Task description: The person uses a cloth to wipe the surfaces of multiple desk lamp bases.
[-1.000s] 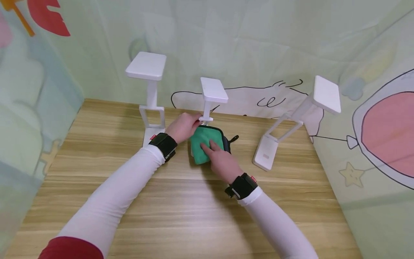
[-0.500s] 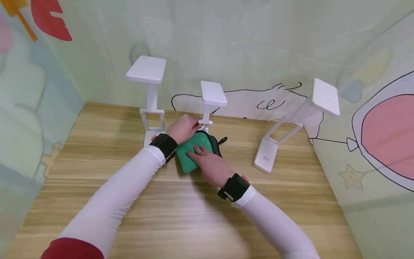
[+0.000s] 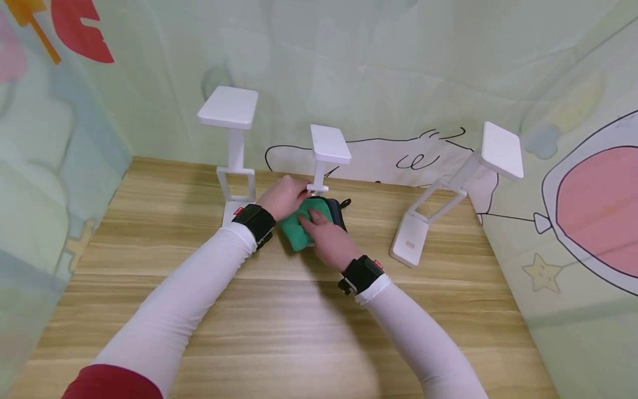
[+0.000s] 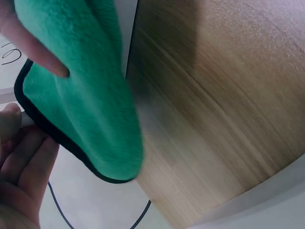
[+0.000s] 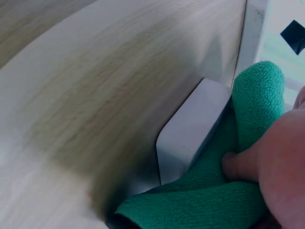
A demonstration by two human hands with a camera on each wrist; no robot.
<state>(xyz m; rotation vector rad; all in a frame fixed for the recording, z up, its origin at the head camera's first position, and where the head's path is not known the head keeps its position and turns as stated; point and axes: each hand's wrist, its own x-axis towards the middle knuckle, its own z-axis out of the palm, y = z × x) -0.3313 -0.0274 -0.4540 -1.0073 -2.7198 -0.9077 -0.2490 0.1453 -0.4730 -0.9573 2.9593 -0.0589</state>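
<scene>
A small white desk lamp [image 3: 330, 144] stands at the back middle of the table. My left hand [image 3: 284, 198] pinches its stem low down, thumb against fingers in the left wrist view. With my right hand [image 3: 331, 238] I hold a green cloth [image 3: 299, 230] with a dark edge against the lamp's base. In the right wrist view the thumb presses into the bunched cloth, and one rounded end of the white base [image 5: 190, 124] shows beside it. The cloth covers the rest of the base. A dark side and a loop show at the cloth's right.
A taller white lamp [image 3: 229, 108] stands close to the left of my left hand, partly behind its wrist. Another white lamp [image 3: 502, 149] leans at the right, its base [image 3: 410, 243] on the wooden table [image 3: 269, 332]. Printed curtains [image 3: 389, 66] hang behind.
My right hand and the cloth moved left and toward me, then slightly back up and right, with the cloth more bunched. My left hand stays on the lamp's stem.
</scene>
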